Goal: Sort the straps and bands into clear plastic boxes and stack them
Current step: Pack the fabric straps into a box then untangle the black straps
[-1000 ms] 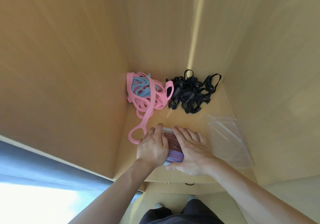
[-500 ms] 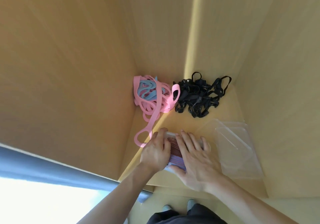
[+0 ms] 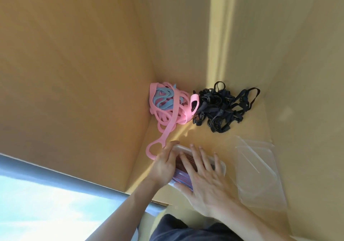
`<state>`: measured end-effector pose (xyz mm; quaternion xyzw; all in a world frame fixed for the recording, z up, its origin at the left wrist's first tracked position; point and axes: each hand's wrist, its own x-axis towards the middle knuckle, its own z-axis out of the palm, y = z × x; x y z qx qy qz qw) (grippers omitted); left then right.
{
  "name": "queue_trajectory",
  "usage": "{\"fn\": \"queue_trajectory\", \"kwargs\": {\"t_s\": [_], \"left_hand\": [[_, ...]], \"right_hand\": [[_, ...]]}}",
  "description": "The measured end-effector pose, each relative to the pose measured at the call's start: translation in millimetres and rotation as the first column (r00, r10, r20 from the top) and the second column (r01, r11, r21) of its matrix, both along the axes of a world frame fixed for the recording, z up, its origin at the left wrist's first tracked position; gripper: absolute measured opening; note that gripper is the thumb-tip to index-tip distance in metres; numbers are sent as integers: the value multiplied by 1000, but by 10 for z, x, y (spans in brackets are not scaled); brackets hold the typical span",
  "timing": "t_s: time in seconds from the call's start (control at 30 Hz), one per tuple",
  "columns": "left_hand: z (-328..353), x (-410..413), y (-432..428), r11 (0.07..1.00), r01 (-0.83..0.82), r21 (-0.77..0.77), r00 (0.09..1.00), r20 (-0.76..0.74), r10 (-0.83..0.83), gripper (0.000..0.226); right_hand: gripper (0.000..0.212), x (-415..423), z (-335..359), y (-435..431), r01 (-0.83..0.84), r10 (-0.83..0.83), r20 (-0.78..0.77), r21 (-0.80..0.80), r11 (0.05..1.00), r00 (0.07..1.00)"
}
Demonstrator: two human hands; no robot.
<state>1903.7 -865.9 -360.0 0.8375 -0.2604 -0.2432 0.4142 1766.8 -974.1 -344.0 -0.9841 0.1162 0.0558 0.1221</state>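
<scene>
Left hand [image 3: 163, 166] fingers seemingly curled, right hand [image 3: 206, 183] flat, fingers spread
</scene>
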Motion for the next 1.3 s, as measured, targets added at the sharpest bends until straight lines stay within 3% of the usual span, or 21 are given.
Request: {"fn": "queue_trajectory", "kwargs": {"t_s": [0.17,0.3,0.4,0.57,0.73,0.87,1.07,1.3], "left_hand": [[11,61,4,992,-105,-62,955,-285,84,27],[-5,106,6,958,-229,-170,848,-519,111,29],[-17,189,24,922,-331,-203,715,-691,105,34],[-90,251,75,927,-275,-257,677,-736,-3,37],[-136,284,101,892,-335,-303,571,-819,-63,45],[-50,347,108,877,-345,-334,585,-807,-77,45],[100,377,39,898,-223,-379,735,-671,-100,41],[258,285,-25,938,-94,-335,830,-547,-112,45]], "right_hand": [[86,22,26,22,50,-49,-34,12,999,998],[87,61,12,18,60,-59,-15,35,998,998],[87,108,4,-11,56,-57,0,41,998,998],[103,165,46,-45,22,-18,-59,62,998,998],[95,261,224,-34,72,-74,29,61,996,997],[98,247,141,-101,93,-110,52,263,960,993],[90,265,158,-243,135,-259,192,494,859,947],[75,251,191,-341,131,-356,239,636,761,904]]}}
